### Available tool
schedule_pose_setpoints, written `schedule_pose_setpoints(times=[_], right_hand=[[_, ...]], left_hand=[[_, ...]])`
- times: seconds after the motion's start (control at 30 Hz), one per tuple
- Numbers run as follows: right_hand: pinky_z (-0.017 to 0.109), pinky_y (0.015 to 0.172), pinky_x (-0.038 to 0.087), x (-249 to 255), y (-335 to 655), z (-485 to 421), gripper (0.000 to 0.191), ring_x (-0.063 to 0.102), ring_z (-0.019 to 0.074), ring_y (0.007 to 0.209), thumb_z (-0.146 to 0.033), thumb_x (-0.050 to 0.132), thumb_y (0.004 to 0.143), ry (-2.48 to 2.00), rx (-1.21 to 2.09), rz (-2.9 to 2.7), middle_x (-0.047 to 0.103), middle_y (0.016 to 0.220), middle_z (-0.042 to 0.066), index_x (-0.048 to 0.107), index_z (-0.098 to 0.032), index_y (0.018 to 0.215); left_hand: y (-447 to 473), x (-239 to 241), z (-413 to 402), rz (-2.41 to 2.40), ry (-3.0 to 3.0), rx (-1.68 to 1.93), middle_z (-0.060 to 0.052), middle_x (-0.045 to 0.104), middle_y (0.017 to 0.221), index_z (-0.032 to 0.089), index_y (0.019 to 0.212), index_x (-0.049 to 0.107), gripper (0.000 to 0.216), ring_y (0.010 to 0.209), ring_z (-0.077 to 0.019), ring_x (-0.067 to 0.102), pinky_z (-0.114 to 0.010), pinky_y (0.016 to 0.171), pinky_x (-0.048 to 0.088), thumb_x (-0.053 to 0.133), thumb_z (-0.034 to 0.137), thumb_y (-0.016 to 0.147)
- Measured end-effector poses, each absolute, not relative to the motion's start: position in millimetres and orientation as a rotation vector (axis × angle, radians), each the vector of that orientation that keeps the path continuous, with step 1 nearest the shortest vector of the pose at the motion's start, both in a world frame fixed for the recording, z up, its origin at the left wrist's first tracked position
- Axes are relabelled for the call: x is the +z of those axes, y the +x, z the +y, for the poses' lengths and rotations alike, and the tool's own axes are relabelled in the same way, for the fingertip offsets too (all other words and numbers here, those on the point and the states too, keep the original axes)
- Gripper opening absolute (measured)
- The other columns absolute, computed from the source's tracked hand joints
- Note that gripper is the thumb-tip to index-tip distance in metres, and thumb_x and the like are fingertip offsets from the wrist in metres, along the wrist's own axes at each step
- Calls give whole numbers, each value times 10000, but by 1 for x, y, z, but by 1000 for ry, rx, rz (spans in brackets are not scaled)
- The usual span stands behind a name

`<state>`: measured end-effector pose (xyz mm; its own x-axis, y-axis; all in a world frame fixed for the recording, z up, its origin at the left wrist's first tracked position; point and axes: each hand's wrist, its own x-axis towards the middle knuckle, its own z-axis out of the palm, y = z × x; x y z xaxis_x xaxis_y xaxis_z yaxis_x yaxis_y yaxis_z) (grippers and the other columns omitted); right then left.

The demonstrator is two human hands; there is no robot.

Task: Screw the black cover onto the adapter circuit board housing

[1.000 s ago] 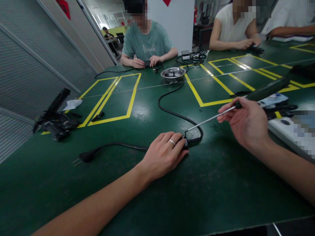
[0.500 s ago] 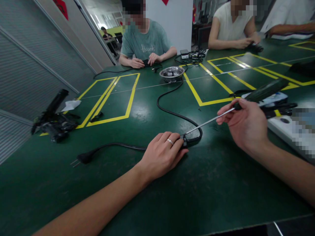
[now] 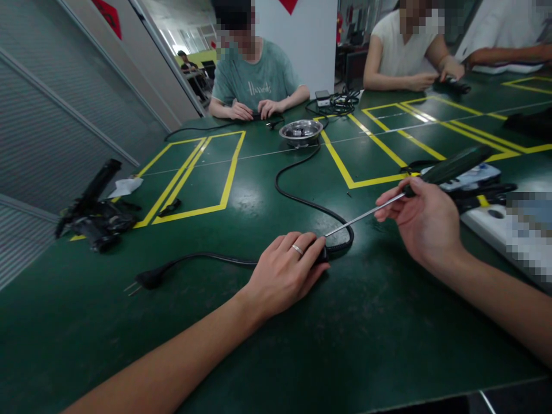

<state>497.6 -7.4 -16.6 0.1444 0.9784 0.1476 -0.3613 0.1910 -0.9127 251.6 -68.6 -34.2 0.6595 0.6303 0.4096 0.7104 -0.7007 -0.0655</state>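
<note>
Screwdriver (image 3: 455,165) shifted leftward, box (image 3: 321,255) under left hand (image 3: 285,273)

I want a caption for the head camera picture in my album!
Left hand holds a black box on the green table; right hand angles a screwdriver toward it.

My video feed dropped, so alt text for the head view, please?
The left hand holds a black corded box on a green table while the right hand holds a screwdriver, its tip at the box. A plug lies left, a metal bowl beyond.
</note>
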Motion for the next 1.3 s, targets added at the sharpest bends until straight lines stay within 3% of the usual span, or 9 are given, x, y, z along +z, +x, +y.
schedule_pose_setpoints(times=[0.33, 0.63, 0.87, 1.07, 1.3], right_hand=[[348, 491, 482, -21, 501, -5, 186, 625, 196, 531, -384, 544, 884, -854, 1058, -989, 674, 667, 22, 573, -248, 761], [340, 471, 474, -18, 499, -7, 185, 616, 192, 510, -356, 538, 890, -860, 1049, -942, 665, 643, 22, 569, -254, 738], [338, 483, 495, -13, 495, -14, 188, 629, 174, 525, -371, 544, 914, -865, 1002, -1095, 690, 713, 30, 619, -223, 825], [307, 496, 519, -10, 496, -14, 205, 618, 153, 587, -377, 650, 863, -908, 815, -1209, 637, 683, 4, 626, -245, 708], [316, 545, 546, -14, 498, -9, 189, 656, 180, 711, -395, 547, 882, -747, 1148, -1097, 684, 833, 19, 616, -249, 982]], left_hand=[[253, -34, -68, -1159, -2707, -502, -139, 624, 1198, 99, 1274, 530, 406, 1037, -257, 584, -411, 845, 520, 512, 353, 958], [253, -34, -67, -1175, -2729, -483, -115, 627, 1161, 133, 1162, 577, 318, 998, -244, 592, -393, 823, 514, 501, 367, 962], [253, -34, -67, -1182, -2734, -485, -121, 627, 1160, 140, 1089, 574, 263, 993, -237, 602, -383, 812, 512, 501, 358, 961], [252, -34, -67, -1176, -2733, -491, -122, 627, 1157, 143, 1101, 577, 271, 995, -232, 606, -378, 816, 512, 501, 363, 962], [252, -33, -67, -1182, -2740, -477, -113, 620, 1166, 147, 1092, 578, 263, 975, -228, 606, -373, 793, 518, 504, 362, 960]])
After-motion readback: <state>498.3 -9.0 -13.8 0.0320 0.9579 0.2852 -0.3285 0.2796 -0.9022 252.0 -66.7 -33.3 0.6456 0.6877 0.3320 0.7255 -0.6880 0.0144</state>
